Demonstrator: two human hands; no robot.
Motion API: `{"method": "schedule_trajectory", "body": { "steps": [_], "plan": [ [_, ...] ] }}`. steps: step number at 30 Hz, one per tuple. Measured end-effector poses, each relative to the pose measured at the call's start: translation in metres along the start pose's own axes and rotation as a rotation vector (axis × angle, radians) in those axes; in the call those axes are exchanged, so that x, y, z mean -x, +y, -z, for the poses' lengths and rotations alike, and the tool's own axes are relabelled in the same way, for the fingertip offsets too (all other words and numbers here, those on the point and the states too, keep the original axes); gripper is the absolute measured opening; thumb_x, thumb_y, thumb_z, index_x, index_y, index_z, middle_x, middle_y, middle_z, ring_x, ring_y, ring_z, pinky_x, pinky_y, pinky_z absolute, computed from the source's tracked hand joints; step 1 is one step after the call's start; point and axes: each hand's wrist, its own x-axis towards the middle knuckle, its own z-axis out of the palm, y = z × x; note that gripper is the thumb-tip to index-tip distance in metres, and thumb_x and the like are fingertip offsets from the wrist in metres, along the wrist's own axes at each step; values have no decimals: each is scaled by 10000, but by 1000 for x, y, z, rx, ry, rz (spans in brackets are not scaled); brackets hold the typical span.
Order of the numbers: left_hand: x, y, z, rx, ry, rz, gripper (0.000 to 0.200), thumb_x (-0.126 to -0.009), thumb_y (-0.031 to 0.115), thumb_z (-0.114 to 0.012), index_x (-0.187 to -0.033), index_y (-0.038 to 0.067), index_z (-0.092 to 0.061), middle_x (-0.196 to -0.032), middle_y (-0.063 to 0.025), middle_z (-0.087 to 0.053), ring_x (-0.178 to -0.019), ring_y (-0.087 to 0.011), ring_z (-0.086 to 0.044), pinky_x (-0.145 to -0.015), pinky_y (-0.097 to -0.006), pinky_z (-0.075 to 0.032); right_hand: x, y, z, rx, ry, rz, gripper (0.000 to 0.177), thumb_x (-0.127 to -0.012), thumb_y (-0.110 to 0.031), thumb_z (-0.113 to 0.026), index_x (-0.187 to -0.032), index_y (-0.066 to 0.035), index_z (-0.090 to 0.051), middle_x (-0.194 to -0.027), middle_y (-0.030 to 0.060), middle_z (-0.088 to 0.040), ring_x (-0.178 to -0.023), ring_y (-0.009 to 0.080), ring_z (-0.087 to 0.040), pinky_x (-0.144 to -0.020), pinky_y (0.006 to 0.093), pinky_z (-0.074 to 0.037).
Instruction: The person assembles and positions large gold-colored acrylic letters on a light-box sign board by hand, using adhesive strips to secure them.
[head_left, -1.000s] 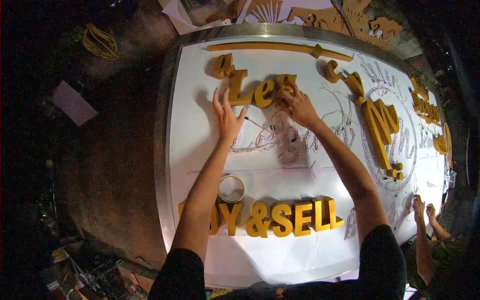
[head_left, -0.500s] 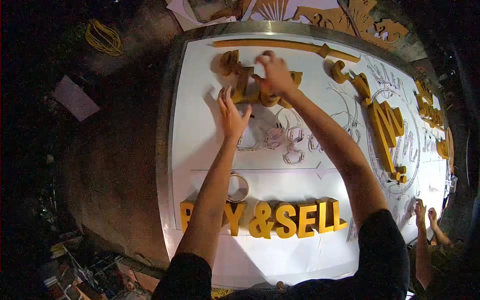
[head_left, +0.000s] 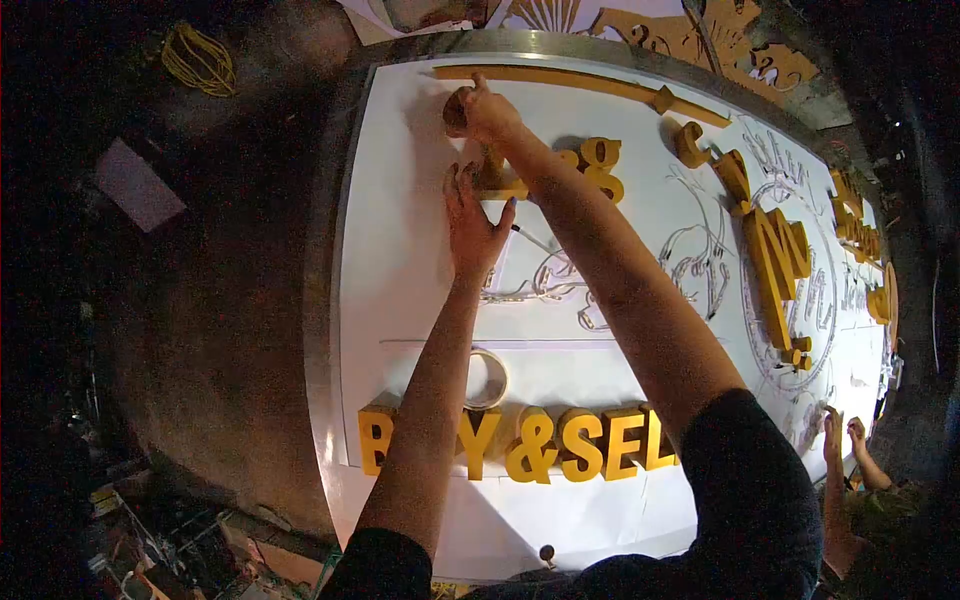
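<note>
At the upper left of the white board, my right hand [head_left: 492,112] has its fingers bent around a small gold letter piece [head_left: 456,113]; its exact shape is partly covered. My left hand [head_left: 474,218] lies just below, thumb and fingers apart, beside a larger gold letter [head_left: 512,190] that my right forearm partly hides. Further right, a gold letter g [head_left: 602,165] stands on the board. White LED wiring [head_left: 535,292] and a short black-tipped lead lie below these letters.
Gold letters reading BUY & SELL [head_left: 583,446] line the near side, with a tape roll [head_left: 487,379] behind them. A long gold strip [head_left: 560,82] runs along the far edge. More gold letters [head_left: 775,250] stand at right, near another person's hands [head_left: 845,430].
My right hand has moved left from the letters in the middle to the small piece at far left, uncovering the g. My left hand stays nearby, fingers still apart.
</note>
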Motion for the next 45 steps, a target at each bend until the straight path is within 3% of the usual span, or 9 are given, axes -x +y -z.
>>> {"method": "schedule_trajectory", "body": {
  "steps": [8, 10, 12, 14, 17, 25, 32, 37, 45],
  "plan": [
    [-1, 3, 1, -4, -20, 0, 719, -735, 219, -678, -1313, 46, -288, -1340, -239, -270, -1250, -409, -281, -1034, -479, -276, -4, 13, -17, -199, 42, -146, 308, -721, -196, -689, -982, -55, -603, -1269, 209, -422, -990, 373, -578, -821, 414, -510],
    [-1, 4, 2, 44, -17, 18, 712, -729, 196, -683, -1308, 42, -298, -1314, -240, -305, -1236, -407, -310, -1026, -468, -293, -17, 33, -23, -117, 531, 87, 288, -771, -138, -647, -1044, -64, -592, -962, 211, -608, -979, 348, -578, -843, 443, -455],
    [2, 8, 8, 18, -35, 31, 700, -732, 189, -682, -1303, 41, -305, -1305, -236, -318, -1227, -405, -328, -1019, -461, -306, 19, 35, 35, -392, 632, 131, 354, -719, -88, -702, -1055, -54, -598, -992, 192, -610, -1085, 353, -506, -907, 440, -414],
    [-3, 10, 10, -36, -24, 21, 670, -742, 182, -677, -1290, 35, -320, -1300, -226, -332, -1204, -401, -368, -999, -446, -337, 65, 57, 74, -174, 710, 108, 389, -680, -48, -731, -1045, -36, -598, -999, 172, -610, -1131, 332, -475, -887, 411, -439],
    [-3, 10, 9, -1, -22, 23, 662, -745, 183, -676, -1285, 33, -323, -1297, -227, -334, -1208, -399, -363, -998, -447, -339, 139, 98, 111, -250, 532, -44, 466, -697, -65, -724, -1133, -54, -558, -1233, 198, -457, -1095, 354, -504, -887, 407, -454],
    [-3, 20, 12, -66, -86, 51, 658, -746, 182, -675, -1280, 23, -325, -1264, -231, -351, -1196, -397, -361, -1003, -453, -322, 236, 167, 89, -27, 247, -150, 334, -756, -54, -608, -1080, -41, -527, -1224, 242, -412, -871, 409, -584, -719, 436, -511],
    [-1, 22, 8, -46, -53, -8, 655, -748, 174, -674, -1284, 32, -324, -1271, -233, -337, -1191, -407, -361, -995, -468, -321, 241, 167, 69, 35, 198, -48, 459, -756, -61, -586, -1177, -23, -405, -1249, 236, -393, -905, 402, -574, -770, 449, -497],
    [-3, 20, 7, -77, -43, -45, 655, -745, 155, -672, -1286, 31, -323, -1277, -226, -331, -1196, -407, -361, -990, -465, -328, 229, 199, 104, 24, 331, -337, 510, -742, -197, -640, -1171, -24, -426, -1152, 208, -476, -960, 372, -551, -764, 454, -490],
    [-2, 22, 7, -64, -66, -18, 655, -747, 147, -664, -1290, 33, -316, -1279, -218, -331, -1195, -398, -365, -992, -455, -334, 201, 292, 89, 277, 199, -398, 290, -787, -204, -597, -1005, -14, -572, -1062, 196, -530, -935, 372, -550, -781, 440, -480]
  ]
}}
